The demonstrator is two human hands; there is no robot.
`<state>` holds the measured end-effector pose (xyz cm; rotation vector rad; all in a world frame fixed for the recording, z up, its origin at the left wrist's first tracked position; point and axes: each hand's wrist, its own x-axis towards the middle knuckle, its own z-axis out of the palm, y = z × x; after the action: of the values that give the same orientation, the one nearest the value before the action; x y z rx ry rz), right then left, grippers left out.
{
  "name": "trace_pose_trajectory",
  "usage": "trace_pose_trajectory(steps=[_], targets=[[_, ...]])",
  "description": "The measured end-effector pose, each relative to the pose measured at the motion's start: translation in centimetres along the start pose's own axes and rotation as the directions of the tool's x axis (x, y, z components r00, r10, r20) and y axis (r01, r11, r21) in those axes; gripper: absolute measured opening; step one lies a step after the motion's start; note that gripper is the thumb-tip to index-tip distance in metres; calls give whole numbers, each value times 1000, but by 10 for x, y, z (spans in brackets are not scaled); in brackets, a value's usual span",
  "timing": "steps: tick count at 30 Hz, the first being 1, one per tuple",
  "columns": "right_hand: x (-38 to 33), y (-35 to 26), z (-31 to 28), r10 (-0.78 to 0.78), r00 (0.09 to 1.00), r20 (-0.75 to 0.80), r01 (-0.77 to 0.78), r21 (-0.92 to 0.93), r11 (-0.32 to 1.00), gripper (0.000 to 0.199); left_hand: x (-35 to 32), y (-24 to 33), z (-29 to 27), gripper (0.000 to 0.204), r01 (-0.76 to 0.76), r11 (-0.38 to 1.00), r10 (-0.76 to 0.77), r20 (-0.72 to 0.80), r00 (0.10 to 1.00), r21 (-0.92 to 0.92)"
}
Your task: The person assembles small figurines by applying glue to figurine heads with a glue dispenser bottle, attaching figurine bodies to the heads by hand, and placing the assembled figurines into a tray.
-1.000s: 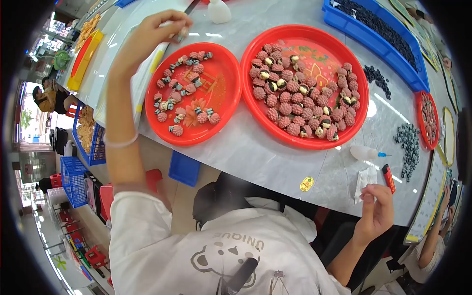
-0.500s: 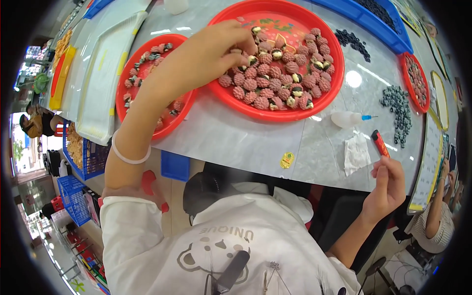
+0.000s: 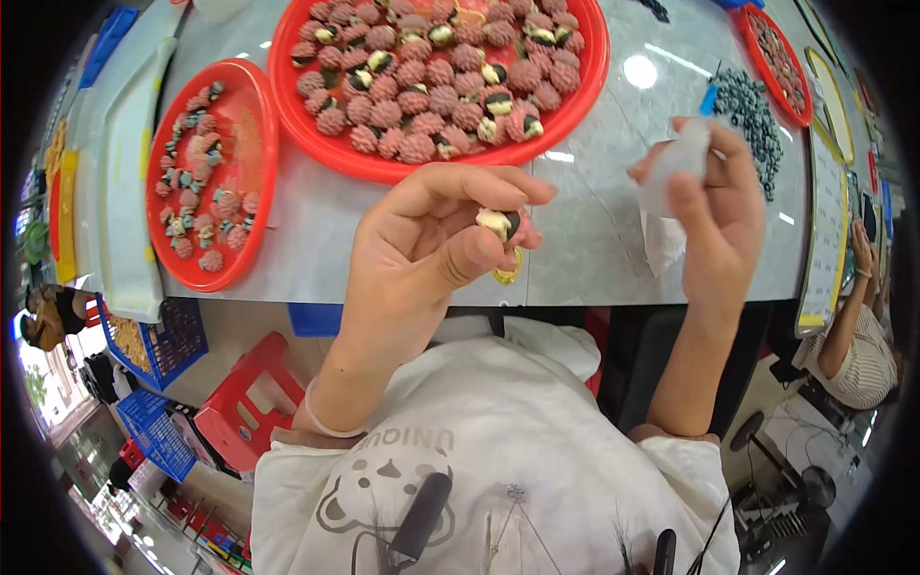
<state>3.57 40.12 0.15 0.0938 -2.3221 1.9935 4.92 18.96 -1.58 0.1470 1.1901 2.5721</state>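
Observation:
My left hand [image 3: 422, 249] is closed on a small cream-and-black piece [image 3: 496, 225], pinched between thumb and fingers in front of the big tray. It looks like the pieces in that tray; most of it is hidden by the fingers. My right hand [image 3: 714, 206] is wrapped round a translucent squeeze bottle [image 3: 676, 171], whose blue needle tip [image 3: 708, 100] points up and away from me. The large red round tray [image 3: 402, 172] is filled with pink ridged pieces [image 3: 417, 148], some with cream and black parts showing. Below the right hand lies a white tissue [image 3: 661, 244], partly covered.
A smaller red tray [image 3: 261, 192] with pink and grey pieces stands at the left. Loose dark-grey beads [image 3: 752, 115] are heaped at the right, by another red tray [image 3: 807, 113]. A red stool [image 3: 251, 393] stands below the table's left part. Another person's arm [image 3: 843, 326] shows at far right.
My left hand has come back from the large tray with a small piece. My right hand has picked up the squeeze bottle; the red stick with a dark tip it held is out of sight.

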Motion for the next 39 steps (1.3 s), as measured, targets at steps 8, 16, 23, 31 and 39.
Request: trace_pose_trajectory(steps=[8,16,23,31,39], targets=[[-26,-26,-40,-112,992,59,115,-48,992,51,-3,-13,14,40,82,990,-82,3,997,112],[-28,-33,-26,-86,992,95,93,-63,994,52,-8,-17,17,43,5,977,-3,-8,1000,215],[-29,-35,-17,-148,988,40,153,-239,959,51,-11,-18,21,42,30,973,-24,-30,999,230],[-44,-42,-34,-489,840,236,542,-399,739,51,-10,-21,19,42,35,978,-33,-12,999,206],[-36,-31,-40,-479,864,153,500,-161,851,50,-7,-17,19,41,51,980,-49,-14,999,194]])
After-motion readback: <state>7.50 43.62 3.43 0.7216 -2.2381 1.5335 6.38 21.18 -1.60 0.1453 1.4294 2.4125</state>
